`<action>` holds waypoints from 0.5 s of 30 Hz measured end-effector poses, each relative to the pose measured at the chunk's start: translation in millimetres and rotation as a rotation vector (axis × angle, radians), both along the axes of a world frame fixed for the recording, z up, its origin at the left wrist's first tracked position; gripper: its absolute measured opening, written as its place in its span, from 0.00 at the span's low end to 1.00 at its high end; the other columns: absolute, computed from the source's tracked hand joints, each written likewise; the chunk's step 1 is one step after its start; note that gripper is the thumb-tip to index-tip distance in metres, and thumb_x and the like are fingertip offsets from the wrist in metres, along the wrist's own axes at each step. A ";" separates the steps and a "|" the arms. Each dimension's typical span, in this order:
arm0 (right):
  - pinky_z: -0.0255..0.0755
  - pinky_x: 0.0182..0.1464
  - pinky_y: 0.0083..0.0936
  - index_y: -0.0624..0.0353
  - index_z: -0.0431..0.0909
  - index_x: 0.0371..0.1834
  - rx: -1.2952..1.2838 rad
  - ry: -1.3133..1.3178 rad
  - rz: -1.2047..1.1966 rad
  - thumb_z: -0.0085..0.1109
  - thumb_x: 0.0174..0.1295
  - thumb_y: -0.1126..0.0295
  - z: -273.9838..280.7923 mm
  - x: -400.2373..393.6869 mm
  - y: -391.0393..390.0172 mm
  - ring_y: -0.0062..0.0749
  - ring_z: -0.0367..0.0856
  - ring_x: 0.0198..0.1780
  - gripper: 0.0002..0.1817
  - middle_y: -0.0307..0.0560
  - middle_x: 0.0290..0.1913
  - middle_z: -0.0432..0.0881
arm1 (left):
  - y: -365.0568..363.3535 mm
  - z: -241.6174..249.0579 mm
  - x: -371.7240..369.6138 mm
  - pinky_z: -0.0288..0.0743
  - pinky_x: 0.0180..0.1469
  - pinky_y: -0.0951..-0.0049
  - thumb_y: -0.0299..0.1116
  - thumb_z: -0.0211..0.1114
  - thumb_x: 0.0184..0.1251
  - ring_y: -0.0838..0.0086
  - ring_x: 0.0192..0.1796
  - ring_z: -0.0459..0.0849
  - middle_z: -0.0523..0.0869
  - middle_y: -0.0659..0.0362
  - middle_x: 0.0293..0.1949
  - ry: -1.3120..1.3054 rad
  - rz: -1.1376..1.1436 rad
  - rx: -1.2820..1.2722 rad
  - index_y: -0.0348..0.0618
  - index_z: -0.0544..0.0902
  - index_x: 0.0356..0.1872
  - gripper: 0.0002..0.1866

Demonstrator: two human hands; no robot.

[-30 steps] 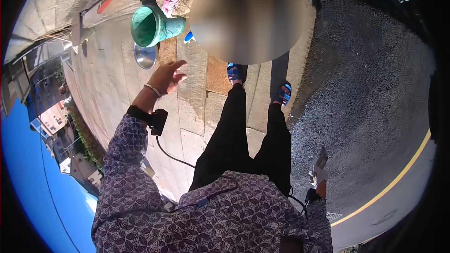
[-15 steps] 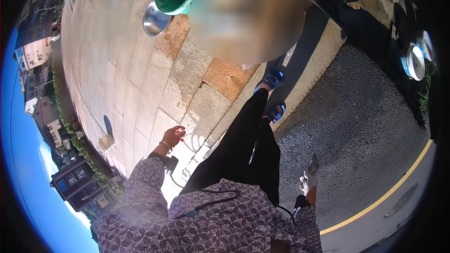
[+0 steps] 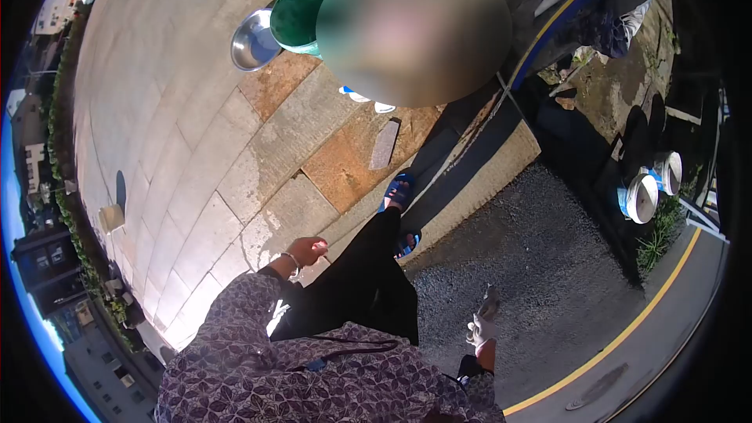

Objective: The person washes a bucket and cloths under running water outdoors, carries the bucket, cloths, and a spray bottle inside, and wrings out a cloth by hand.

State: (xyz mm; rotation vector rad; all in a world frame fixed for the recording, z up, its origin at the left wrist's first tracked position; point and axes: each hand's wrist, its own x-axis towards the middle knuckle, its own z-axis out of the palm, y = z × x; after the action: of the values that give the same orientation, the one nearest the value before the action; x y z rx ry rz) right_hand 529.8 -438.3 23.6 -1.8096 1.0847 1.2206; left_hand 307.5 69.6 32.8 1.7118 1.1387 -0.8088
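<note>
Left hand [image 3: 309,250]: bare, fingers loosely curled. Right hand [image 3: 480,331]: white-gloved, hold cannot be told. Ahead of left hand: grey slab [image 3: 384,145] on paving [image 3: 184,149]; farther, metal basin [image 3: 245,50] beside green bucket [image 3: 296,9], contents unclear. Out beyond right hand: two white buckets [image 3: 644,199].

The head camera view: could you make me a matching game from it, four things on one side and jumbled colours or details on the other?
Things
1. round basin
2. bucket beside the basin
3. sandals
4. left hand

Details
A. blue
B. pale band at the wrist
C. shiny, silvery
D. green

Right pairs: 1-C, 2-D, 3-A, 4-B
</note>
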 end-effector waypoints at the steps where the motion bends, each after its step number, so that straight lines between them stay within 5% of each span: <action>1: 0.68 0.17 0.32 0.57 0.72 0.41 -0.009 0.020 0.023 0.64 0.51 0.62 6.5 7.7 16.4 0.31 0.73 0.21 0.17 0.45 0.28 0.76 | 6.3 -1.4 9.5 0.74 0.43 0.69 0.46 0.61 0.55 0.63 0.40 0.82 0.84 0.53 0.34 -0.061 -0.101 0.089 0.49 0.81 0.42 0.17; 3: 0.68 0.16 0.31 0.58 0.71 0.42 0.064 -0.122 0.028 0.64 0.51 0.62 15.3 21.7 54.0 0.29 0.73 0.21 0.19 0.43 0.28 0.76 | 13.5 -1.3 46.0 0.74 0.44 0.70 0.46 0.61 0.55 0.63 0.41 0.82 0.84 0.52 0.35 -0.113 -0.151 0.136 0.49 0.80 0.44 0.18; 5: 0.68 0.17 0.31 0.58 0.70 0.45 0.232 -0.019 -0.055 0.60 0.54 0.62 17.3 38.8 83.9 0.28 0.73 0.21 0.18 0.43 0.29 0.78 | 6.2 7.2 97.7 0.74 0.44 0.72 0.44 0.62 0.57 0.73 0.39 0.82 0.84 0.56 0.36 -0.223 -0.099 0.043 0.46 0.79 0.46 0.18; 9: 0.70 0.21 0.27 0.65 0.66 0.53 0.986 -0.106 -0.379 0.49 0.59 0.59 66.7 57.1 175.0 0.29 0.74 0.21 0.24 0.57 0.38 0.80 | -31.9 37.1 206.6 0.69 0.49 0.79 0.38 0.59 0.62 0.79 0.50 0.74 0.78 0.58 0.48 -0.544 0.258 -0.541 0.46 0.69 0.59 0.23; 13: 0.72 0.23 0.23 0.73 0.62 0.56 1.418 -0.013 -0.426 0.46 0.59 0.52 113.5 70.3 243.6 0.30 0.76 0.23 0.33 0.60 0.43 0.79 | -60.3 76.6 290.3 0.61 0.57 0.55 0.60 0.54 0.58 0.61 0.65 0.60 0.57 0.53 0.67 -0.692 0.298 -0.882 0.56 0.42 0.70 0.45; 15: 0.73 0.24 0.24 0.75 0.62 0.56 1.518 0.033 -0.427 0.47 0.58 0.52 120.5 73.5 255.0 0.30 0.77 0.23 0.34 0.59 0.43 0.79 | -71.8 94.2 314.3 0.61 0.57 0.53 0.60 0.57 0.55 0.61 0.66 0.59 0.57 0.52 0.67 -0.706 0.367 -0.977 0.56 0.41 0.70 0.47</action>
State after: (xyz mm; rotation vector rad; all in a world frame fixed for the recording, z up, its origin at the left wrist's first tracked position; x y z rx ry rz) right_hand 603.3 -183.3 144.1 -0.3614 0.2413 1.2016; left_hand 621.8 -2.2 127.0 0.7961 0.4016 -0.3510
